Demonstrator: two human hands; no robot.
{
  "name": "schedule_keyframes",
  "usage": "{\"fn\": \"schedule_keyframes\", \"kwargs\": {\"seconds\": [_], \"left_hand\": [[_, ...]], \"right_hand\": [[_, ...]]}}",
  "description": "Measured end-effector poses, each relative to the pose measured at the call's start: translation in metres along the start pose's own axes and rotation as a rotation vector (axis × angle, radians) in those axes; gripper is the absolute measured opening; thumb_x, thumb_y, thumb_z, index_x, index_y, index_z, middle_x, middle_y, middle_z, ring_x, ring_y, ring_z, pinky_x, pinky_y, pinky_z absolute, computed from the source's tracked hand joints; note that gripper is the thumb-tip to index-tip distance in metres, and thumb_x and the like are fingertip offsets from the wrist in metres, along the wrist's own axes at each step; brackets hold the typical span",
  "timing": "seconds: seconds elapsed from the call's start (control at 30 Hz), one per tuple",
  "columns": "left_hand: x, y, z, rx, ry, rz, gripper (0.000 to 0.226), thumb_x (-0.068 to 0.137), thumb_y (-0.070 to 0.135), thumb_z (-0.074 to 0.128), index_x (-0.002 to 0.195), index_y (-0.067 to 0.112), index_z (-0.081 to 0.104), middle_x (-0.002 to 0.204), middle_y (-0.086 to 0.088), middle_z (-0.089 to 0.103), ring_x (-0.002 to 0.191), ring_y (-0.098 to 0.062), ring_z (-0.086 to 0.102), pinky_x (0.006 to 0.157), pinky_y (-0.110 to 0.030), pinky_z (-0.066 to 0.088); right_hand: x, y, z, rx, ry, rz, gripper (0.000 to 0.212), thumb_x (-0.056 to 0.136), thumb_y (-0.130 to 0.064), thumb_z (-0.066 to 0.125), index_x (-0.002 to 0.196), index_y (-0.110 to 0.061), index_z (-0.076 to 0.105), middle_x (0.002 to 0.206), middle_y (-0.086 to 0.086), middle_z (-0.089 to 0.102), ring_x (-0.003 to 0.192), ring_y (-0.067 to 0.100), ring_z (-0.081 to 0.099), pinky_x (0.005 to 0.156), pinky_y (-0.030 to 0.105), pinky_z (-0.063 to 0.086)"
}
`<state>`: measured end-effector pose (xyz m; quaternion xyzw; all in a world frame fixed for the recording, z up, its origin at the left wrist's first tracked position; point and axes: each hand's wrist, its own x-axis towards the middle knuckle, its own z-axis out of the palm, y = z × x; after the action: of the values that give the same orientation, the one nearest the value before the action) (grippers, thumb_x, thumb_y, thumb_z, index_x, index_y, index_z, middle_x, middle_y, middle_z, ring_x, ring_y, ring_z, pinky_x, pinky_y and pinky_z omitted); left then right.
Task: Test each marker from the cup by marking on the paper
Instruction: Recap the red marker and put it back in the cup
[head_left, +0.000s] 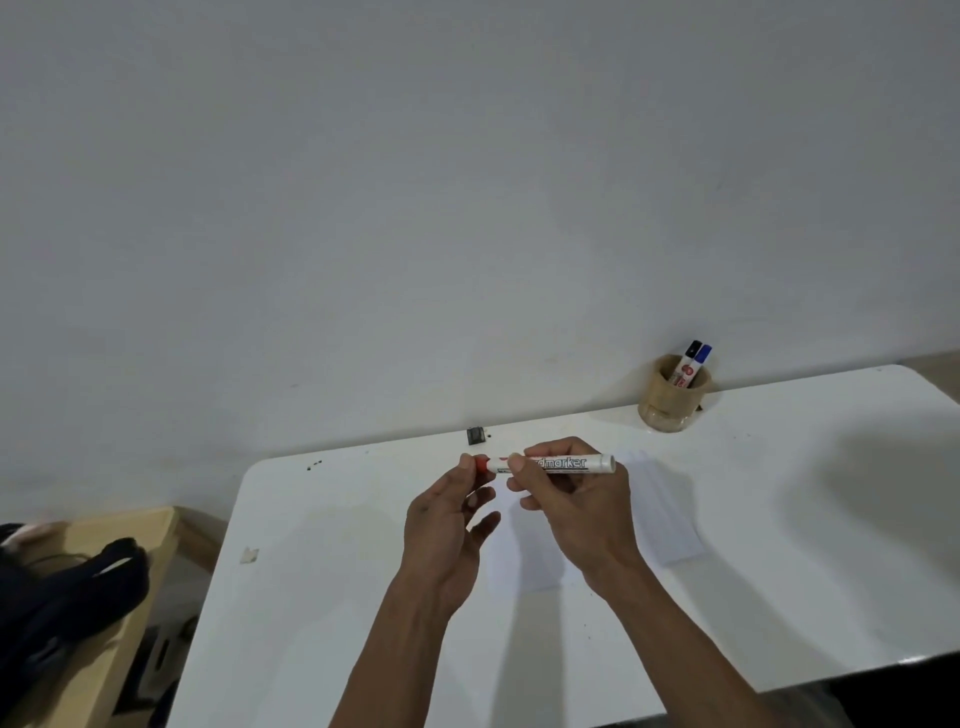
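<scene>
red marker (550, 464) in both hands, cap end hidden by left hand (447, 530)

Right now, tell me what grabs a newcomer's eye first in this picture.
At the centre, the left hand and right hand hold a red-capped marker level above the white table. At the table's far edge stands a wooden cup holding a black marker and a blue marker.
</scene>
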<state>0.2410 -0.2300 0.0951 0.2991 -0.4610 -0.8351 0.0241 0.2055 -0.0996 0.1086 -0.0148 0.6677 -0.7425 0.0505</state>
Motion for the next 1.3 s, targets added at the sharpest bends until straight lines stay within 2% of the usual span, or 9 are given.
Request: {"fn": "schedule_keyframes", "kwargs": {"seconds": [0.3, 0.43, 0.53, 0.63, 0.73, 0.9, 1.03, 1.17, 1.3], "left_hand": [[0.006, -0.022, 0.025, 0.065, -0.078, -0.024, 0.023, 0.092, 0.029, 0.065, 0.090, 0.010, 0.079, 0.080, -0.002, 0.070, 0.083, -0.018, 0.061, 0.080, -0.036, 0.051], [0.010, -0.028, 0.048, 0.118, -0.161, -0.001, 0.024, 0.096, 0.025, 0.060, 0.094, 0.007, 0.076, 0.090, -0.009, 0.076, 0.087, -0.020, 0.071, 0.085, -0.039, 0.054], [0.017, -0.030, 0.064, 0.129, -0.088, 0.058, 0.019, 0.097, 0.020, 0.060, 0.095, 0.007, 0.074, 0.089, -0.009, 0.076, 0.086, -0.023, 0.071, 0.082, -0.040, 0.056], [0.028, -0.030, 0.081, 0.268, -0.029, 0.172, 0.018, 0.097, 0.018, 0.061, 0.094, 0.007, 0.074, 0.081, -0.001, 0.077, 0.084, -0.023, 0.072, 0.078, -0.038, 0.057], [0.036, -0.028, 0.111, 0.442, -0.058, 0.293, 0.016, 0.096, 0.016, 0.061, 0.090, 0.011, 0.075, 0.076, 0.002, 0.077, 0.079, -0.015, 0.074, 0.080, -0.038, 0.058], [0.056, -0.034, 0.172, 0.677, -0.106, 0.444, 0.014, 0.094, 0.021, 0.065, 0.083, 0.021, 0.074, 0.077, 0.003, 0.077, 0.076, -0.012, 0.072, 0.078, -0.036, 0.057], [0.074, -0.039, 0.214, 0.763, -0.135, 0.485, 0.012, 0.094, 0.023, 0.065, 0.090, 0.019, 0.075, 0.081, 0.005, 0.076, 0.077, -0.009, 0.071, 0.077, -0.029, 0.056], [0.099, -0.053, 0.242, 0.688, -0.104, 0.341, 0.017, 0.092, 0.033, 0.066, 0.105, 0.025, 0.073, 0.097, 0.009, 0.076, 0.094, -0.009, 0.071, 0.089, -0.036, 0.057], [0.130, -0.075, 0.254, 0.845, -0.022, 0.314, 0.051, 0.085, 0.029, 0.076, 0.131, 0.021, 0.056, 0.116, 0.007, 0.066, 0.097, -0.006, 0.064, 0.079, -0.020, 0.050]], "right_hand": [[-0.004, 0.004, -0.026, 0.071, 0.153, 0.083, 0.009, 0.086, -0.010, 0.080, 0.088, -0.002, 0.075, 0.076, 0.006, 0.080, 0.072, 0.024, 0.079, 0.060, 0.026, 0.059], [0.001, 0.001, -0.051, 0.169, 0.155, 0.170, 0.018, 0.085, -0.010, 0.081, 0.097, -0.001, 0.072, 0.088, 0.013, 0.081, 0.083, 0.028, 0.079, 0.065, 0.032, 0.059], [0.012, -0.001, -0.077, 0.233, 0.234, 0.192, 0.025, 0.081, -0.011, 0.084, 0.103, -0.009, 0.072, 0.093, 0.008, 0.078, 0.085, 0.022, 0.076, 0.071, 0.033, 0.061], [0.033, -0.001, -0.108, -0.131, 0.280, 0.058, 0.024, 0.076, -0.018, 0.089, 0.095, -0.020, 0.075, 0.093, -0.004, 0.076, 0.083, 0.008, 0.071, 0.074, 0.020, 0.058], [0.056, 0.003, -0.130, -0.545, 0.137, -0.108, 0.017, 0.078, -0.024, 0.088, 0.092, -0.022, 0.078, 0.093, -0.009, 0.076, 0.084, 0.004, 0.069, 0.072, 0.011, 0.052], [0.094, 0.016, -0.161, -0.837, 0.075, -0.405, 0.015, 0.085, -0.018, 0.080, 0.099, -0.019, 0.076, 0.088, -0.005, 0.076, 0.079, 0.018, 0.069, 0.071, 0.039, 0.059], [0.125, 0.020, -0.186, -0.868, 0.060, -0.473, 0.022, 0.088, -0.018, 0.077, 0.108, -0.023, 0.072, 0.093, -0.006, 0.077, 0.076, 0.011, 0.068, 0.065, 0.028, 0.058], [0.156, 0.005, -0.215, -0.688, 0.121, -0.358, 0.049, 0.096, -0.020, 0.066, 0.141, -0.033, 0.050, 0.096, -0.012, 0.073, 0.082, 0.005, 0.070, 0.071, 0.022, 0.058], [0.196, -0.008, -0.240, -0.501, 0.292, -0.290, 0.061, 0.095, -0.015, 0.069, 0.146, -0.036, 0.041, 0.092, -0.014, 0.070, 0.081, -0.001, 0.070, 0.069, 0.010, 0.054]]}}
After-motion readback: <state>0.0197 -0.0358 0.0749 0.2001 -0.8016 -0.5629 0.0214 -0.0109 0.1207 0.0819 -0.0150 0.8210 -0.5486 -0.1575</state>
